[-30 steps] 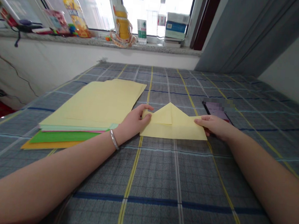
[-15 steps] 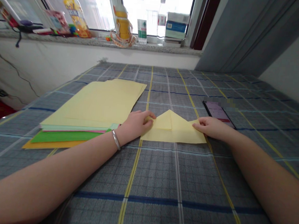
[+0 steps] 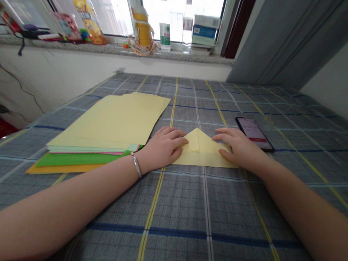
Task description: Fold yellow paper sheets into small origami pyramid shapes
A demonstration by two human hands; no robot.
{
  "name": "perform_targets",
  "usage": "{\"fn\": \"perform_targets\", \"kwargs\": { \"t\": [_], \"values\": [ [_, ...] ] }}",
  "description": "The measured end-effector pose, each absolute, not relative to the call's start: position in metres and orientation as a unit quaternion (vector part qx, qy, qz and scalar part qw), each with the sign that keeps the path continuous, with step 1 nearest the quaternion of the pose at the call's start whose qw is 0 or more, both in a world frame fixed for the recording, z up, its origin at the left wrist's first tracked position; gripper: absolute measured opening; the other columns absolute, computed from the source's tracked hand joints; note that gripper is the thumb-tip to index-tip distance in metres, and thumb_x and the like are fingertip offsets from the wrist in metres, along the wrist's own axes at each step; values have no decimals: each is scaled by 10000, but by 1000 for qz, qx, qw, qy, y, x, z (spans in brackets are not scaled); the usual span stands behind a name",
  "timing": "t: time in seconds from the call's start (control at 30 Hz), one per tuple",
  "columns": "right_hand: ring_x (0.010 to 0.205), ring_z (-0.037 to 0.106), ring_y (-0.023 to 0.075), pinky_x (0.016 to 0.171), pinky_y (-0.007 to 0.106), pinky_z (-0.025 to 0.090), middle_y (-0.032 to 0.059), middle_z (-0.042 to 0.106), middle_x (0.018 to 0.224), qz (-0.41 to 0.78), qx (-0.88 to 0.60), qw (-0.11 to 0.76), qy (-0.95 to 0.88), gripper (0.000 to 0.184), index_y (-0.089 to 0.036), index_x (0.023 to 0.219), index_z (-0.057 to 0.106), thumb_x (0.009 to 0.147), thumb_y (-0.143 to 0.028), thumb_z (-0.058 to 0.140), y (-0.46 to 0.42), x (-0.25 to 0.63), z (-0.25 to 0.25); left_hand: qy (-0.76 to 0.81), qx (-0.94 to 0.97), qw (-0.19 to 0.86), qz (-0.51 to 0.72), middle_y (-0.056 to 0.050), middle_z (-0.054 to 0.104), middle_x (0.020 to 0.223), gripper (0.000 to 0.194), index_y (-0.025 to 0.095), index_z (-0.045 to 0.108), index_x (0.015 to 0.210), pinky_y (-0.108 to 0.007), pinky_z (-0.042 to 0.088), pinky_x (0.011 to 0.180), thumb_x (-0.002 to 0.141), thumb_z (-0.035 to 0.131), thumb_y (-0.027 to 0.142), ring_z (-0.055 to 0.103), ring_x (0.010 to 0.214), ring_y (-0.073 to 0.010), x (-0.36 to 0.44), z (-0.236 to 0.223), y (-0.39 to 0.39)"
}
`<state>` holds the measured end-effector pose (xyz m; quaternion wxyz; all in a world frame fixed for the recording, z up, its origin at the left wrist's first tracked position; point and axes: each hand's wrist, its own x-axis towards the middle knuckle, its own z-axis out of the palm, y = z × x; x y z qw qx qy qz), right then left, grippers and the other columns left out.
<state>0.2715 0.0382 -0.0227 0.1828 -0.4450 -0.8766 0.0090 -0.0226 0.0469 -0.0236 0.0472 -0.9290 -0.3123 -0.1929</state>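
Note:
A pale yellow sheet of paper [image 3: 203, 157], folded to a triangular peak above a straight strip, lies flat on the checked cloth. My left hand [image 3: 166, 146] rests over its left end with the fingers stretched out, hiding that corner. Over the right end is my right hand [image 3: 235, 146], its fingers apart and its thumb near the paper's surface. Neither hand pinches the paper. Left of my left hand is a stack of coloured paper [image 3: 111, 119], pale yellow on top, with green and orange sheets showing at its near edge.
A phone [image 3: 255, 133] lies beyond my right hand. The checked cloth [image 3: 179, 219] covers the surface. Along the windowsill [image 3: 105, 49] stand a yellow bottle [image 3: 143, 29], clear bottles [image 3: 187, 27] and stacked boxes [image 3: 204, 32]. A grey curtain [image 3: 274, 42] hangs at the right.
Both hands have let go of the paper's ends and moved inward over it, fingers opening out. The folded paper has stayed in about the same place.

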Motion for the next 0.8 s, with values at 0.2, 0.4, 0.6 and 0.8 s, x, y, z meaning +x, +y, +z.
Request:
{"fn": "perform_targets", "kwargs": {
  "t": [0.2,0.4,0.6,0.8],
  "values": [
    [1273,466,269,1073,476,372,106,525,1383,56,-352,116,-927,455,-214,1300,550,880,-390,544,20,245,-20,-262,-952,0,-157,-80,576,1283,346,239,586,1247,-504,319,1079,945,457,348,473,1222,-257,-20,-23,45],
    [1290,447,296,1057,492,384,118,498,1412,65,-356,104,-926,541,-222,1346,519,851,-436,574,13,242,-18,-239,-962,-12,-133,-123,491,1397,544,230,515,1332,-523,311,1094,889,508,545,444,1285,-292,-22,-25,44],
    [1188,539,269,992,428,443,121,576,1323,32,-337,105,-935,411,-205,1262,587,869,-320,546,11,237,-15,-261,-960,-2,-100,-138,435,1452,624,213,493,1358,-516,331,1081,866,515,596,407,1324,-330,-21,-22,38],
    [942,653,215,807,347,498,71,703,1095,-44,-363,92,-926,267,-200,1029,683,913,-215,443,6,230,-7,-263,-958,20,-110,-60,574,1328,413,230,564,1276,-429,376,1031,925,495,438,507,1217,-260,-17,-16,33]
  ]
}}
